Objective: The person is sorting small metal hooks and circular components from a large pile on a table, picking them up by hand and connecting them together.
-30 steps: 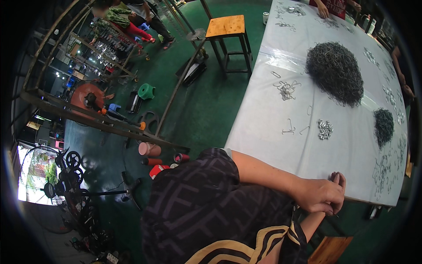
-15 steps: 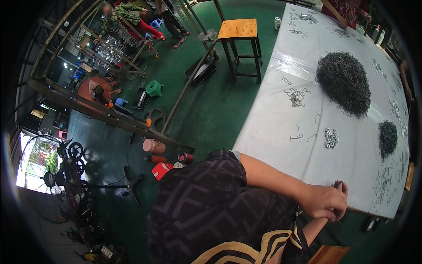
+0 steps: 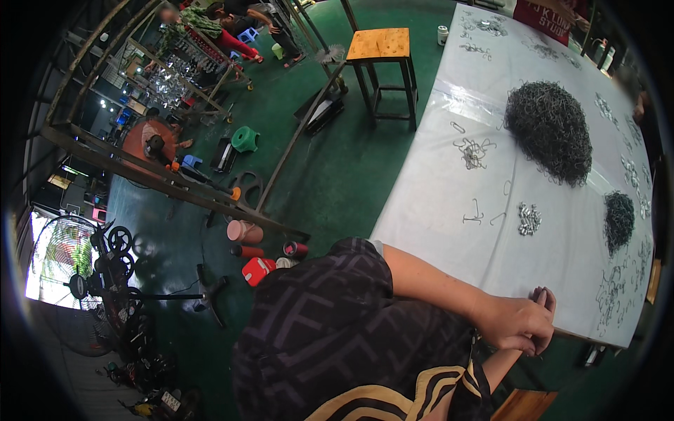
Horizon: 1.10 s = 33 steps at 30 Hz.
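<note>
At the near edge of the white-covered table (image 3: 435, 203), my hands are clasped together, with no object showing in them. My left hand (image 3: 516, 324) lies on top, its fingers curled over my right hand (image 3: 543, 297), which is mostly hidden; only dark-smudged fingertips rise past it. Nearest on the tabletop is a small cluster of short silvery metal pieces (image 3: 529, 219). Beside it lie a few loose wire hooks (image 3: 473, 212). Farther off is a large heap of dark wire hooks (image 3: 549, 133), and a smaller dark heap (image 3: 619, 222) sits to the right.
Scattered hooks (image 3: 613, 298) cover the table's right side. A wooden-topped stool (image 3: 380, 45) stands beyond its left edge. A metal frame (image 3: 140, 165) and a red container (image 3: 258, 271) are on the left. People stand at the table's far end and right side.
My hands stay clasped in the same place. The person at the far end has straightened back from the table. People at the far left and right edge have shifted slightly.
</note>
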Motion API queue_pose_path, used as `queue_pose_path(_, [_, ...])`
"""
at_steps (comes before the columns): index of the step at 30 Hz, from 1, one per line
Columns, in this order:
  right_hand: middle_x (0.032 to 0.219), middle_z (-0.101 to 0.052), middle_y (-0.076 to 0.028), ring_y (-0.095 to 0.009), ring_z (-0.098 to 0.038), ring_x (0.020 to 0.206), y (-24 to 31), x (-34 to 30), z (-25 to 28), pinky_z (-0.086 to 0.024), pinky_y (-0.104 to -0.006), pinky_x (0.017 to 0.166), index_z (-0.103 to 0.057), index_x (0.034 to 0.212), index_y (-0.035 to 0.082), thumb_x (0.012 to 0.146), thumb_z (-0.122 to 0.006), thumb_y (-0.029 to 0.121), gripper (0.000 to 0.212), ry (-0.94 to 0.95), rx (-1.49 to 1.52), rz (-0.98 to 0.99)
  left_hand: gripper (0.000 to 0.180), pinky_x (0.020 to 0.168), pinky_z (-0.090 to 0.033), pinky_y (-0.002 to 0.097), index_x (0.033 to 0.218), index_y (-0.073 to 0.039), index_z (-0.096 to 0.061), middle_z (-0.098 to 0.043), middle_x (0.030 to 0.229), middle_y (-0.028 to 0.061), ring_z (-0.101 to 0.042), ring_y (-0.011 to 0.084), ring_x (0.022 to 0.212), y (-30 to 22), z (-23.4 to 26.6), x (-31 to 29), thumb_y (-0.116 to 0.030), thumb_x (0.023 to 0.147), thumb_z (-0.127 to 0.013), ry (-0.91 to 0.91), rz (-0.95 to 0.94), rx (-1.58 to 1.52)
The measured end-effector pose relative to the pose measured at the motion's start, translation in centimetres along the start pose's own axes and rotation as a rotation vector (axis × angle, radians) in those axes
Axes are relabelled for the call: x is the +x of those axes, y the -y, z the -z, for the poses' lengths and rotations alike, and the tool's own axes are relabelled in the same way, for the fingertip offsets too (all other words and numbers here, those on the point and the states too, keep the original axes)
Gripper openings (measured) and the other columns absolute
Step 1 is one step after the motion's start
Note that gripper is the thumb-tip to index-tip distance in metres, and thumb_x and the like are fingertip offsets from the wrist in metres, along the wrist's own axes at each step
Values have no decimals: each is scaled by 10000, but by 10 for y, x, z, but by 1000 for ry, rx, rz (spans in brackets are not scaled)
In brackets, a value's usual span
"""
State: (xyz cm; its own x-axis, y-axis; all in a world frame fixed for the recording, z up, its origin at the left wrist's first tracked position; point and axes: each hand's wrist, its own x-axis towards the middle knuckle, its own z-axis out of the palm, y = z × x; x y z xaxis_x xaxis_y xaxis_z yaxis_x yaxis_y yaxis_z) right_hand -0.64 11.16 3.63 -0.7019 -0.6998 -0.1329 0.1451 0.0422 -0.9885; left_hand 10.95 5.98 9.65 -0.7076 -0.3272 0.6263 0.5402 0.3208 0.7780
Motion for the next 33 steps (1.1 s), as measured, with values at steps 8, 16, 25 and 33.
queue_pose_path(8, [1002,-582,-81,-176,-536,946,-20,13,12,-419,-306,885,-556,1084,46,908,-547,153,206,0,26,16,60,733,-423,375,786,-57,-567,-546,799,80,-526,273,845,-3,-1,-1,-53,754,-618,7,23,20])
queue_pose_path(16, [808,-604,-40,-108,-554,729,-46,69,43,-461,-239,665,-609,947,-12,870,-593,103,139,148,-147,60,80,732,-427,361,837,-46,-574,-577,817,70,-527,257,812,-3,8,-1,-13,772,-606,51,8,62])
queue_pose_path(25, [772,-658,-85,-136,-595,669,-46,111,-17,-475,-266,640,-670,886,-3,749,-693,107,177,226,-411,299,144,761,-435,350,868,-42,-550,-598,883,54,-534,244,856,-10,9,4,40,765,-607,151,126,33])
queue_pose_path(33, [737,-600,-116,-266,-582,691,-46,123,-55,-463,-366,660,-653,847,39,672,-714,96,194,250,-716,405,142,793,-439,338,883,-21,-543,-598,929,80,-538,249,889,-11,16,8,59,774,-583,140,133,-21])
